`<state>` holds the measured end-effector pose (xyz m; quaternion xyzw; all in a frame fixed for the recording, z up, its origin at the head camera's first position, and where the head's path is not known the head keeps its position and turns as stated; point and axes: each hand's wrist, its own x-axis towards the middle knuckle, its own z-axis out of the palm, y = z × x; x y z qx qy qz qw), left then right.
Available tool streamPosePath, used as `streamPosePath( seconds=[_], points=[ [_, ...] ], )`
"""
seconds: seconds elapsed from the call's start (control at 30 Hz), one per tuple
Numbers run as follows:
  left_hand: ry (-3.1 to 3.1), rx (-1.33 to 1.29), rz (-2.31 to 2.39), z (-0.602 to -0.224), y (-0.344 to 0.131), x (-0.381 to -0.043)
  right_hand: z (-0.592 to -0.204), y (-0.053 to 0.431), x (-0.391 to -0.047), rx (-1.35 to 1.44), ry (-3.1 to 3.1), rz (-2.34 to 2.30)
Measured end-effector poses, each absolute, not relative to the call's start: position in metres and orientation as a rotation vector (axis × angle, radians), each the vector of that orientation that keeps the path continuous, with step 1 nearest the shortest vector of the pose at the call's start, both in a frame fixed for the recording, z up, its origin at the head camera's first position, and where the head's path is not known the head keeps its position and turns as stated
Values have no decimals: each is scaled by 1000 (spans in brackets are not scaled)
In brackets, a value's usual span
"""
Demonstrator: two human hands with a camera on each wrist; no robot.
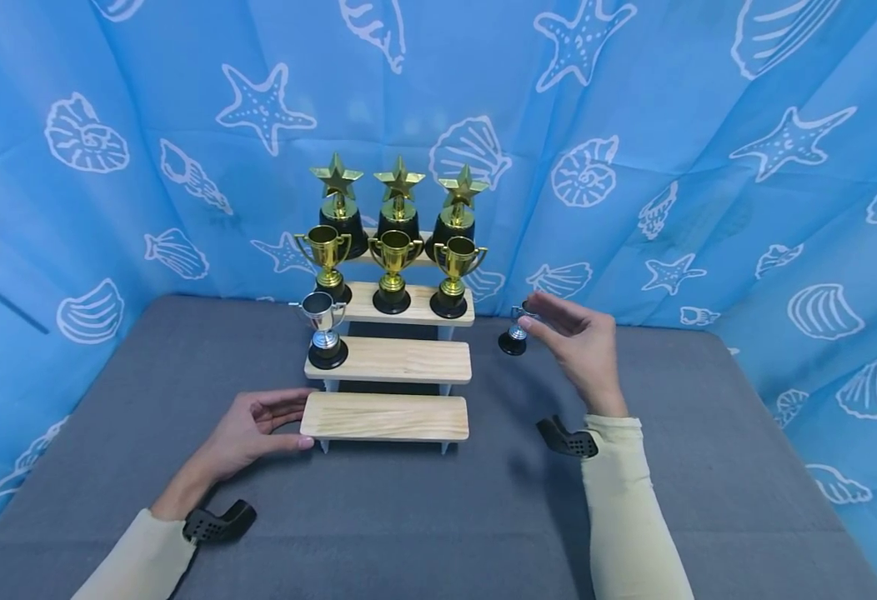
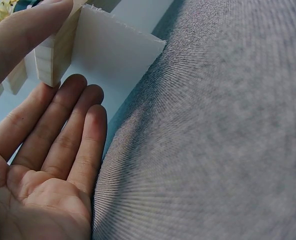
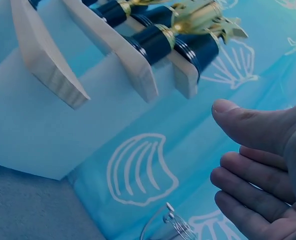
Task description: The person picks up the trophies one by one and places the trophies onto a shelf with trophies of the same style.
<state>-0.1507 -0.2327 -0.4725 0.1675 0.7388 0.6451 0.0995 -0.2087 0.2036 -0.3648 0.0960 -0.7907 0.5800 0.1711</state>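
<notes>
A stepped wooden display stand stands on the table. My left hand holds the left end of its lowest step, the thumb at the front corner and the index finger at the back. The other fingers extend beside the stand's white side panel. A silver trophy cup stands at the left of the second step up. Right of the stand, another silver trophy cup is close to my right hand. In the right wrist view, thumb and fingers are apart, with that cup's rim low in the picture.
Several gold trophy cups line the third step, with gold star trophies on the top step behind them. A blue curtain with shell and starfish prints hangs behind the grey-covered table.
</notes>
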Motion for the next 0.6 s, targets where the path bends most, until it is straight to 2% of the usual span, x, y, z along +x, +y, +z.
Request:
streamPosePath(
  seconds=[0.6],
  points=[
    [2197, 484, 1898, -471, -231, -151, -370, 225, -214, 159, -2147, 1665]
  ],
)
